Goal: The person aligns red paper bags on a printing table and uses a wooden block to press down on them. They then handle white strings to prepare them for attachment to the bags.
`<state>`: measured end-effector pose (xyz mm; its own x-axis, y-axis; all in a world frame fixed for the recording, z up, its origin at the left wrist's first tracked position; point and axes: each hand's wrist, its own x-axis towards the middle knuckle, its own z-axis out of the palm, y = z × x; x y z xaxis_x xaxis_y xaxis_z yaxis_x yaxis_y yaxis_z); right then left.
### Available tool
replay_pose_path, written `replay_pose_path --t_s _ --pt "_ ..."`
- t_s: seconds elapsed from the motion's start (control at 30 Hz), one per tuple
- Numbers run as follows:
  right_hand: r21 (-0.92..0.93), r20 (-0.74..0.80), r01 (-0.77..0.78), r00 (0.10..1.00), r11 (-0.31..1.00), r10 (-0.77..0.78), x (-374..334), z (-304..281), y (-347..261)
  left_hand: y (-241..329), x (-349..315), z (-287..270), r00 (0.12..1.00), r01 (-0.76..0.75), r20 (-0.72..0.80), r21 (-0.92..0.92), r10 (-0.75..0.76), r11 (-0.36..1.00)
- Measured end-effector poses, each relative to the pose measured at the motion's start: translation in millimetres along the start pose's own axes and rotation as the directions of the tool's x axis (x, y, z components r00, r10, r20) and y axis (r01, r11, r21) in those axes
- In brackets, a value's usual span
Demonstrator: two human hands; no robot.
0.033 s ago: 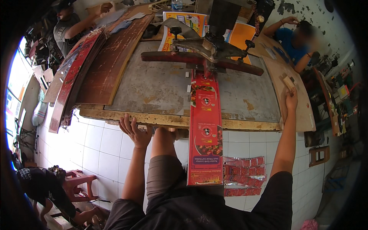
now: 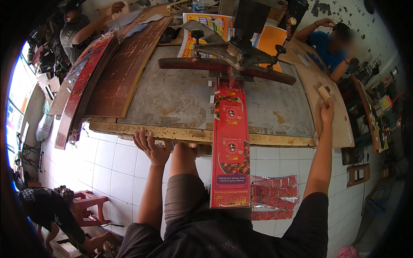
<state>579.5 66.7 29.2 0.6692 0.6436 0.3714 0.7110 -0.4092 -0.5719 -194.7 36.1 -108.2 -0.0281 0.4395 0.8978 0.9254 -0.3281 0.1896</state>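
Observation:
My left hand [image 2: 150, 147] rests at the table's front wooden edge [image 2: 180, 135], its fingers spread and holding nothing. To the right, my right hand [image 2: 327, 112] has its fingers closed on the near end of a small wooden block [image 2: 323, 93], which lies on a light board [image 2: 312, 81]. Between my hands, a long red printed strip [image 2: 231, 133] with food pictures stretches from the grey tabletop over the front edge towards my lap. Its far end goes under a red metal crossbar [image 2: 193, 63] of a press [image 2: 238, 49]. Two small white pieces [image 2: 211, 99] sit along its left edge.
Dark red boards [image 2: 129, 73] lean over the table's left side. Several red packets [image 2: 275, 192] lie low on my right. Colourful printed sheets [image 2: 211, 28] lie behind the press. Two people work beyond the table; another bends by a red stool [image 2: 90, 208] at lower left.
At the far left, the other person's raised hand has shifted slightly. My hands, the red strip and the press have not visibly moved.

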Motion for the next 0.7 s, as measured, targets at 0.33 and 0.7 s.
replay_pose_path --t_s 0.33,0.7 --pt "-0.007 0.019 -0.032 0.999 0.999 0.032 -3.9 -2.7 -8.8 -0.6 0.6 -0.1 1.000 0.000 -0.020 0.029 0.001 1.000" --pt "-0.030 0.014 -0.044 0.999 0.999 0.044 -8.9 -3.1 -11.9 0.1 1.5 -2.2 1.000 -0.006 0.006 0.005 0.006 1.000"
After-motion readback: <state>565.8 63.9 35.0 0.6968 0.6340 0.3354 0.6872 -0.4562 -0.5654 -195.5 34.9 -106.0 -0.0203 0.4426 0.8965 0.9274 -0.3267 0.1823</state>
